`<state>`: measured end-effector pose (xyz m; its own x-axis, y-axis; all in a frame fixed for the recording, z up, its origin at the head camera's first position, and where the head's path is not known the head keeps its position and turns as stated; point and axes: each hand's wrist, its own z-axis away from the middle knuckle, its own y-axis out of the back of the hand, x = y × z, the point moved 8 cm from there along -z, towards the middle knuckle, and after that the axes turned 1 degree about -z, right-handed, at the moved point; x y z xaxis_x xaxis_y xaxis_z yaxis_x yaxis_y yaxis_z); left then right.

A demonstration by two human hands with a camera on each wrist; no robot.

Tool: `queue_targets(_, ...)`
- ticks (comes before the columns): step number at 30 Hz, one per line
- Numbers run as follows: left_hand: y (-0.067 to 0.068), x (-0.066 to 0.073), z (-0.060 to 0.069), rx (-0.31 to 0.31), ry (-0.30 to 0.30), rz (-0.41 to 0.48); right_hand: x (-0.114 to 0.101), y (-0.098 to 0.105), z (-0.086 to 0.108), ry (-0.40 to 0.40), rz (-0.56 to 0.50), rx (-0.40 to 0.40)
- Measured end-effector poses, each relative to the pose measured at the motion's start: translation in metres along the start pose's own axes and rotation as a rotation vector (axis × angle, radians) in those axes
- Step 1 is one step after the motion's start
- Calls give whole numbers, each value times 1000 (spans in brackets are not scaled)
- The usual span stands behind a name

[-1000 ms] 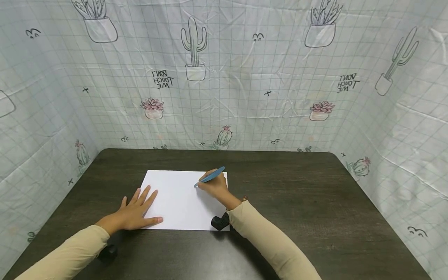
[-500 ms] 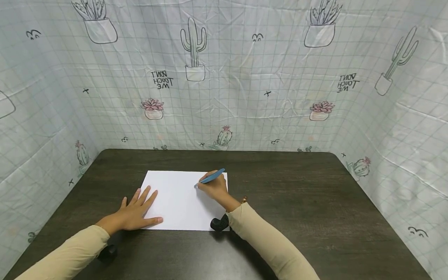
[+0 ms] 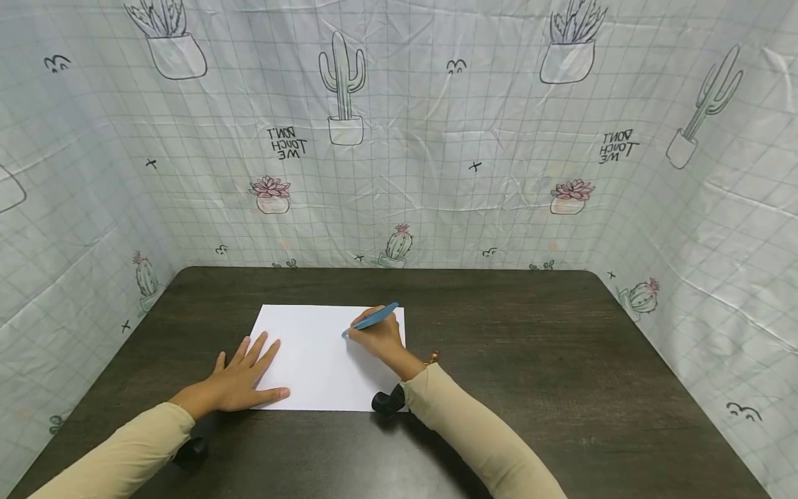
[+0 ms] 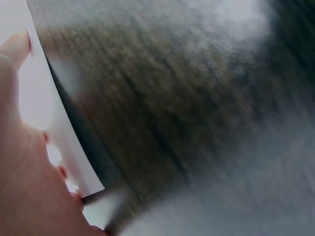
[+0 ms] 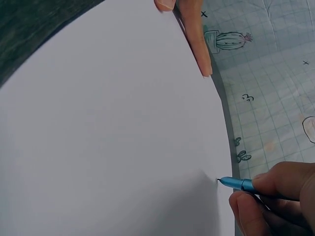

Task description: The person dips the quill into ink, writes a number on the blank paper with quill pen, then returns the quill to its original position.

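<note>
A white sheet of paper (image 3: pixel 312 367) lies on the dark table. My left hand (image 3: pixel 240 381) rests with spread fingers on its left edge, and the left wrist view shows that hand (image 4: pixel 29 172) against the paper (image 4: pixel 74 162). Near the sheet's upper right part, my right hand (image 3: pixel 380 337) pinches a blue pen (image 3: pixel 376 317). In the right wrist view the pen (image 5: pixel 236 183) has its tip at the paper's surface (image 5: pixel 123 108), held between thumb and fingers of the hand (image 5: pixel 275 201). No marks can be made out on the sheet.
The dark wooden table (image 3: pixel 530 360) extends around the paper. A white cloth (image 3: pixel 424 138) with a grid and cactus drawings stands behind and along both sides. Black devices show at both wrists, the right one (image 3: pixel 388 402) over the sheet's lower right corner.
My right hand and the pen have shifted slightly left and toward me over the paper. The left hand holds the same place.
</note>
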<state>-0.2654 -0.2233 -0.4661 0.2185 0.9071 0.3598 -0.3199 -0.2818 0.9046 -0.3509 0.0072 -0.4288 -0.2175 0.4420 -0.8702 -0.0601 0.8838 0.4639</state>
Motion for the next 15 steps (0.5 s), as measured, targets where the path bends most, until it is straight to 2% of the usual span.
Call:
queue_targets(8,0,1,1,-4,-3,3,-5,-5,5,22,-50,-12)
queue_targets(15,-1,0,0,-5,-4,-1,-14,-13,12,72,-86,-75)
